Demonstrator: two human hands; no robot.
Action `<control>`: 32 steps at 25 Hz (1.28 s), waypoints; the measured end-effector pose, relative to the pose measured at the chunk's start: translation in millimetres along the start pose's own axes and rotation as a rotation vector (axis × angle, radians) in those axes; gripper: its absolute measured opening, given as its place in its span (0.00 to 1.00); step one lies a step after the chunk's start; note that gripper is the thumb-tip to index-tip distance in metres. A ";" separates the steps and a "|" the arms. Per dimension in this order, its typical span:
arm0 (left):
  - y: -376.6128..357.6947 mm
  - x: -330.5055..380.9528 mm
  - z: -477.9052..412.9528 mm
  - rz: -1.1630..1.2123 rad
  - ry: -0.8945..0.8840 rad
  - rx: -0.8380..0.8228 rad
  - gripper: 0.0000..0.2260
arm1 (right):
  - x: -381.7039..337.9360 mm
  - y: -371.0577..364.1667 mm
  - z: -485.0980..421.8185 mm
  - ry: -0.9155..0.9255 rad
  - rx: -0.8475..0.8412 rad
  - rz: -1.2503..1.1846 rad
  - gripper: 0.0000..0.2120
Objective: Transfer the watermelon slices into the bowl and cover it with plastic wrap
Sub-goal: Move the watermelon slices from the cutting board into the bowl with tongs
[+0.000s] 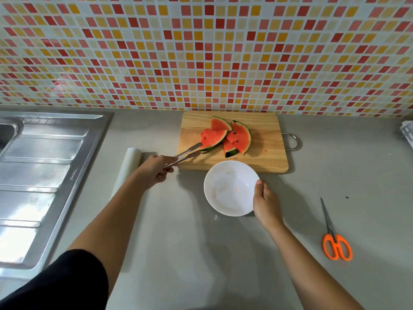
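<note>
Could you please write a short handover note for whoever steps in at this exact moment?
Left hand: holds metal tongs, their tips at the nearest watermelon slice.
Right hand: steadies the white bowl by its right rim.
Slices: all on the wooden cutting board, behind the bowl.
Plastic wrap roll: on the counter left of the board, partly behind the left arm.
Orange scissors: on the counter to the right.
Done: nothing in the bowl yet.
Left: move every slice into the bowl, then cover it with wrap.
</note>
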State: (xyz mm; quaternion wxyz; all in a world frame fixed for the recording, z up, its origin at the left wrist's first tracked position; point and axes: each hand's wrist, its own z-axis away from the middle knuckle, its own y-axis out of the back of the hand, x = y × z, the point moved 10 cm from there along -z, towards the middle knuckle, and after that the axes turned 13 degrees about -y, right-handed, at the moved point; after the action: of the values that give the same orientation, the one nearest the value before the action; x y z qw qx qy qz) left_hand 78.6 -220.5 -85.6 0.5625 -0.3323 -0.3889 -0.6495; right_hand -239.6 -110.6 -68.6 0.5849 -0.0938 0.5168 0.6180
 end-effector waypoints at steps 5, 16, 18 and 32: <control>-22.7 -0.9 -10.6 0.061 0.030 -0.126 0.07 | 0.9 -0.9 0.6 -0.016 -0.015 -0.015 0.15; -8.6 6.8 -16.9 0.027 -0.085 -0.087 0.06 | 1.9 -0.4 -1.1 -0.012 -0.002 0.000 0.14; -7.3 9.5 -16.7 0.059 -0.092 -0.076 0.06 | 1.5 -1.1 -1.4 -0.008 -0.004 0.001 0.14; -33.9 2.9 -13.1 0.211 -0.074 -0.077 0.07 | 2.3 -1.6 -1.8 -0.007 -0.011 -0.039 0.17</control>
State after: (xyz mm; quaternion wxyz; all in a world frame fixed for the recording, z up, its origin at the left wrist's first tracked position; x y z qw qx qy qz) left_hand 44.7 -231.2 -93.8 0.5999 -0.4162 -0.3471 -0.5886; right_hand -239.8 -110.9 -72.0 0.5982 -0.1050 0.5093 0.6097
